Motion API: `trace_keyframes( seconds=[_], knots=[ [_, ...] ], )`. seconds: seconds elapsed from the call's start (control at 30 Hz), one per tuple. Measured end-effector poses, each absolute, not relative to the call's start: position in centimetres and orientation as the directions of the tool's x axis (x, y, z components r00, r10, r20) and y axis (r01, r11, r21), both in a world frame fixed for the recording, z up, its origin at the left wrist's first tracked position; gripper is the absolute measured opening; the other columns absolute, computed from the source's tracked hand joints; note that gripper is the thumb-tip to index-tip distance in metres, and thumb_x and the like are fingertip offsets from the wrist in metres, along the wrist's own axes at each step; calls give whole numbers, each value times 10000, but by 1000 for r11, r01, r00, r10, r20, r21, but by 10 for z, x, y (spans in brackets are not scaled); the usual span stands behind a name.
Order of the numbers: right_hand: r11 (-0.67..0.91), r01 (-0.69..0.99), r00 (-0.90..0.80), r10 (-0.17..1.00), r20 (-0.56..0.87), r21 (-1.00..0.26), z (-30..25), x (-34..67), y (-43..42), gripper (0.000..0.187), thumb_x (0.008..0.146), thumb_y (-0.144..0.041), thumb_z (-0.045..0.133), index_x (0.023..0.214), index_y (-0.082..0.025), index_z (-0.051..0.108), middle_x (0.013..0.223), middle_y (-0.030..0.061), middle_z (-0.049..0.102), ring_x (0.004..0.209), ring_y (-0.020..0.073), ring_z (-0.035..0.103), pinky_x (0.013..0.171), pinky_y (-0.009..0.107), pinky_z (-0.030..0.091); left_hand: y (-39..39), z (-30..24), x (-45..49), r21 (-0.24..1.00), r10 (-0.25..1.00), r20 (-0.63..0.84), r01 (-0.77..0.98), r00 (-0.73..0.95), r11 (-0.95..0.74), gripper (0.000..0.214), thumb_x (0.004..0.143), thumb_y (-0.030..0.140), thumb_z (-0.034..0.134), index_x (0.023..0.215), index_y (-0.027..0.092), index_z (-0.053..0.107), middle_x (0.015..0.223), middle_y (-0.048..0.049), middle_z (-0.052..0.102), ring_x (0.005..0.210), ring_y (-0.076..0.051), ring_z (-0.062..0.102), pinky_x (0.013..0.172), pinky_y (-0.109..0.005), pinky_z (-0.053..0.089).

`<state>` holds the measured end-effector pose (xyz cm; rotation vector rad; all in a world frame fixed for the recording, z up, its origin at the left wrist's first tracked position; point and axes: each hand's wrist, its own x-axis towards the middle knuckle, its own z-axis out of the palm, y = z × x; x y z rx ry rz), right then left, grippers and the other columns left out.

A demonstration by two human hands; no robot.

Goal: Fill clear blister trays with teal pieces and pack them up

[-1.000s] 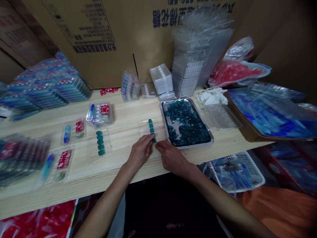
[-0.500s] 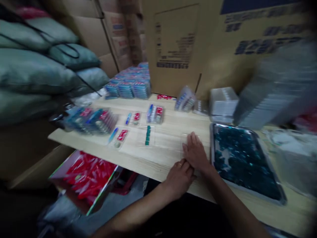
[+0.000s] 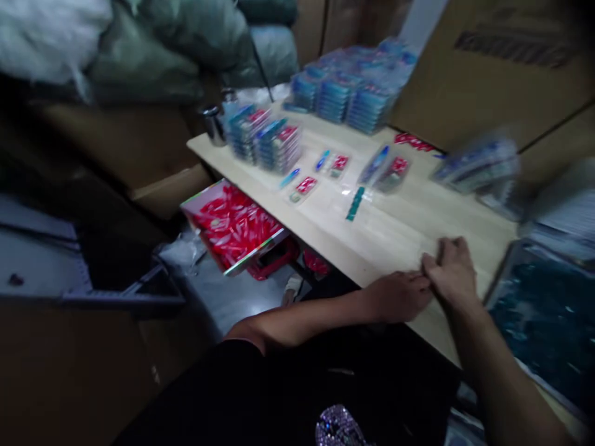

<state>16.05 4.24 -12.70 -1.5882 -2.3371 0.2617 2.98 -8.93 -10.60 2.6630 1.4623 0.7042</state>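
Left hand (image 3: 400, 297): fingers bunched against right hand (image 3: 453, 275), honestly can't tell what's held
Right fingers: bent, same deal
Green strip (image 3: 356, 203): beyond and left of both, slanted lengthwise, left looks nearer

My left hand (image 3: 398, 297) meets my right hand (image 3: 453, 272) over tabletop (image 3: 393, 238). Tray (image 3: 500, 272) of teal pieces (image 3: 548, 316) at my right, blurred.

No wording can be read. Dark print (image 3: 515, 51) runs in a row across the cardboard box (image 3: 478, 93) at the far right, too blurred to decipher. Red cards (image 3: 305, 185) in clear packs on the table (image 3: 395, 244) bear whitish marks, likewise illegible.
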Motion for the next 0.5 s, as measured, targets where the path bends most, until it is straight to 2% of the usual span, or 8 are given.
trace_keyframes(
  seconds=[0.1,0.17,0.23,0.3,0.4,0.5],
  knots=[
    [325,895,-319,945,72,-307,-116,158,36,714,933,-467,423,1501,-36,384,1595,297,217,1482,386,254,1118,486,306,-105,-109,24,264,835,391,822,387,-505,253,956,139,431,990,107,680,1129,-170,637,1159,-276,573,926,-403,496],
    [272,907,-283,959,12,-323,-106,157,32,769,924,-518,463,1536,-70,339,1624,284,126,1499,380,213,1099,471,311,-125,-103,18,292,844,402,824,355,-486,239,950,138,442,977,106,677,1079,-159,639,1124,-278,587,926,-399,494],
    [228,902,-258,965,-34,-367,-96,156,29,839,897,-577,516,1562,-114,298,1641,262,33,1512,368,177,1078,458,319,-152,-91,10,354,864,405,819,300,-451,240,963,167,436,992,109,667,1062,-150,634,1077,-262,605,921,-384,498],
    [217,888,-251,967,-34,-405,-88,156,30,858,887,-595,534,1563,-122,300,1639,263,34,1521,347,149,1069,443,318,-183,-79,-5,457,911,358,812,206,-363,279,995,227,397,1012,124,656,1056,-137,639,1005,-233,631,861,-354,522],
    [224,880,-226,973,46,-418,-80,158,33,770,903,-512,536,1536,-110,358,1581,284,238,1492,329,235,1052,434,328,-223,-73,-38,567,993,112,817,49,-104,305,1007,271,377,1065,160,656,1052,-113,680,937,-230,677,730,-325,540],
    [193,882,-146,979,139,-431,-78,165,31,707,864,-444,581,1494,-159,435,1447,264,446,1304,340,488,940,443,414,-247,-91,-77,477,957,-244,839,-157,260,299,985,256,424,1119,156,672,1021,-146,723,957,-273,706,765,-352,539]
  ],
)
